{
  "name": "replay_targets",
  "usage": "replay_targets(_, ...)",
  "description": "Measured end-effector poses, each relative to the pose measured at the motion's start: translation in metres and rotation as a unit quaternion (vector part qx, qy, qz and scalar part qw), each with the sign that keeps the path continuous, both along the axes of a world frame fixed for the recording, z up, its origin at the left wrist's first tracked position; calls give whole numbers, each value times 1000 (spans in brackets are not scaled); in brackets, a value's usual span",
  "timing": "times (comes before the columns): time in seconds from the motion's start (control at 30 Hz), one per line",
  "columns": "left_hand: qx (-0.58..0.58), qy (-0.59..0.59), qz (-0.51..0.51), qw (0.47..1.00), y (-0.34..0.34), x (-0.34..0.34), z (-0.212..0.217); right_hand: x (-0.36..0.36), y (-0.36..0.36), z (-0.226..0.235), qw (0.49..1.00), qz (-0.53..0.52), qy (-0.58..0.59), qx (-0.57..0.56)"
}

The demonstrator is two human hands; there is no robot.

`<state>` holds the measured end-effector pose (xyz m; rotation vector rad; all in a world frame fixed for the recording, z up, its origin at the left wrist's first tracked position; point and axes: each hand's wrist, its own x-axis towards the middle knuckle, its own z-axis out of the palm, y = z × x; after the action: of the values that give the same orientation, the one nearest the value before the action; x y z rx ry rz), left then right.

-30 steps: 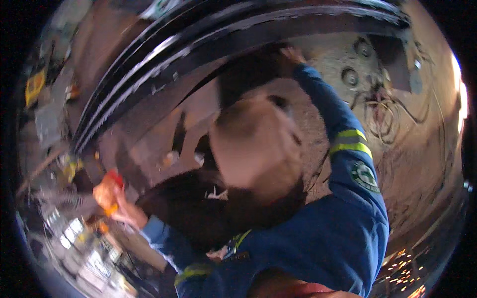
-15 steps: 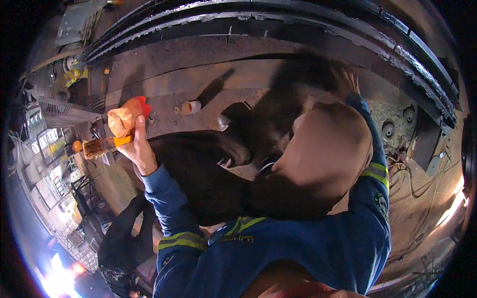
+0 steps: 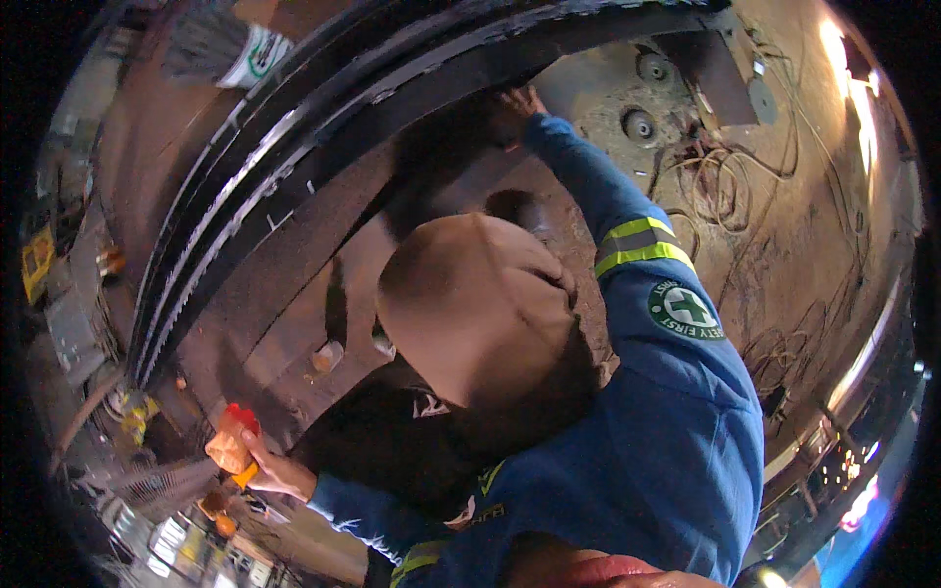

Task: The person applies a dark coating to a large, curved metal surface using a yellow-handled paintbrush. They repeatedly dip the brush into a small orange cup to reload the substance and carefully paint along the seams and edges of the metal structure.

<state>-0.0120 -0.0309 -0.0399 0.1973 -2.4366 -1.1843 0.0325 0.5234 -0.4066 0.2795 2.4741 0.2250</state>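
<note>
My left hand [image 3: 281, 474] grips an orange container with a jagged red rim [image 3: 231, 449], perhaps a cut-down plastic vessel. The same hand holds a paintbrush [image 3: 245, 475] by its yellow handle, its bristles pointing away from me. At the far side my right arm reaches out, and my right hand [image 3: 522, 102] has its fingers spread, close to the end of a long dark metal beam [image 3: 412, 98]. Shadow hides whether that hand touches the beam or the floor. My bent knee in brown trousers [image 3: 475, 294] fills the middle.
A small clear cup [image 3: 326, 357] stands on the floor [image 3: 284, 323] past my knee. Two round discs [image 3: 639, 126] lie at the far right, near coiled cables [image 3: 720, 186]. Beyond the beam stands a white bucket [image 3: 257, 56]. Sparks [image 3: 853, 461] glow at the right edge.
The view has swung to the right, so the beam and floor items shift leftward. My left hand still holds the container and brush. My right arm remains stretched out.
</note>
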Motion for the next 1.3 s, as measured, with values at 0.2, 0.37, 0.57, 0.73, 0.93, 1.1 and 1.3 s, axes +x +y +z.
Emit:
replay_targets(0.2, -19, -15, -46, 999, 17, -4, -1, 40, 6, 8, 960, -127, 179, -172)
replay_targets(0.37, -100, -27, -42, 994, 45, -6, 0, 100, 140, 20, 896, -354, 260, 64)
replay_targets(0.57, -132, -77, -21, 988, 54, -23, -11, 123, 238, 11, 927, -359, 105, 33)
replay_targets(0.73, -84, -127, -130, 980, 131, -40, -51, 219, 304, -63, 904, -403, 127, 67)
replay_targets(0.93, -87, -37, -209, 973, 138, -44, -53, 162, 189, 37, 900, -422, -7, 104)
replay_targets(1.1, -55, -102, -213, 970, 133, -54, -95, 87, 135, -38, 939, -112, 316, -71)
replay_targets(1.3, 1, -50, -248, 967, 169, -30, -77, 67, 74, -17, 919, -195, 326, -103)
